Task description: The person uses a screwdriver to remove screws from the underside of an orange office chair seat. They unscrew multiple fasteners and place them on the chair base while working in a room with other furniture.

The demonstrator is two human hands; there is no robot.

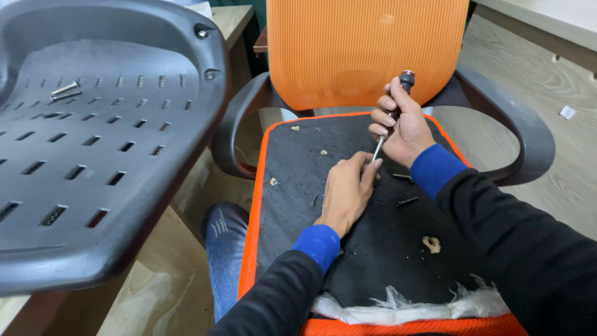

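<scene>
Grey plastic panel, orange chair seat, wooden floor

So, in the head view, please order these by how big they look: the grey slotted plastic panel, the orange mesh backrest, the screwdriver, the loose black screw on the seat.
1. Grey slotted plastic panel, though nearness to the camera inflates it
2. Orange mesh backrest
3. Screwdriver in the right hand
4. Loose black screw

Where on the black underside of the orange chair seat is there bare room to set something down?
Free: the left strip of the black seat underside between the orange edge and the left hand, and the patch behind the right sleeve, before the torn clear plastic. Crowded: around the right hand gripping the screwdriver, where loose dark screws lie.
</scene>
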